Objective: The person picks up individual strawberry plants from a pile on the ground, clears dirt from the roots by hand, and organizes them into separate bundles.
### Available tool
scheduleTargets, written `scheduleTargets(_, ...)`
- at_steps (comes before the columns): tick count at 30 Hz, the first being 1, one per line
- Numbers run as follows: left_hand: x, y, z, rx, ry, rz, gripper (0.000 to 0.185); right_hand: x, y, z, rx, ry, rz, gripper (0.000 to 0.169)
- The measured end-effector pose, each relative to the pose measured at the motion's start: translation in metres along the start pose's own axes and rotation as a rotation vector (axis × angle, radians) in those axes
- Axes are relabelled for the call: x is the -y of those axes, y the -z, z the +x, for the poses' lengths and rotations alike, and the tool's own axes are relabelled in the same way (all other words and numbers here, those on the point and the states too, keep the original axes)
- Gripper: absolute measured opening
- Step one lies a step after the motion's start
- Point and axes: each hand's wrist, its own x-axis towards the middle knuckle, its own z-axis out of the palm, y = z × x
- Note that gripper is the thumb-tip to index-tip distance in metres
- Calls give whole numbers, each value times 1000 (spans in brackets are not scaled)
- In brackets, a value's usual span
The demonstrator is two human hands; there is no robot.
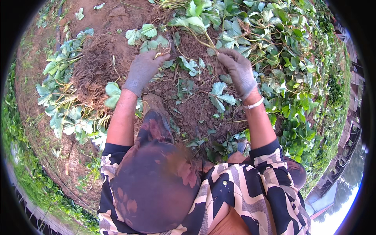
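Note:
Both of my hands wear greyish knit gloves. My left hand (pixel 149 66) pinches a small bunch of stems and dry bits (pixel 163 52), with pale green leaves just beyond it. Closed around the lower stems of an uprooted leafy plant (pixel 202 32) is my right hand (pixel 235 66); the plant's toothed leaves point up and away. The two hands are apart over brown soil (pixel 194 108) strewn with loose leaves. To the left of my left hand, pulled plants with bare brown roots (pixel 92 76) lie in a curved pile, their leaves facing outward.
A dense bed of leafy plants (pixel 282 55) spans the right side. My shoe (pixel 155 123) and knee are at the lower middle. Bare soil with sparse grass (pixel 32 67) and a green strip of plants (pixel 38 173) lie at the left. Paving and a structure edge the far right.

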Motion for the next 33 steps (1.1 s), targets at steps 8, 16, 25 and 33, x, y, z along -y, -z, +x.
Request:
scheduleTargets(8,-30,22,-14,-116,-56,-373,33,68,8,-35,349,-176,-374,22)
scheduleTargets(16,-54,19,-24,565,-277,-781,45,40,-23,0,383,282,-245,26)
scheduleTargets(25,7,205,-36,-532,-433,-1046,25,39,-46,11,190,-66,70,41)
scheduleTargets(33,153,296,-7,-935,-366,437,17,-23,-52,24,337,-158,-107,34)
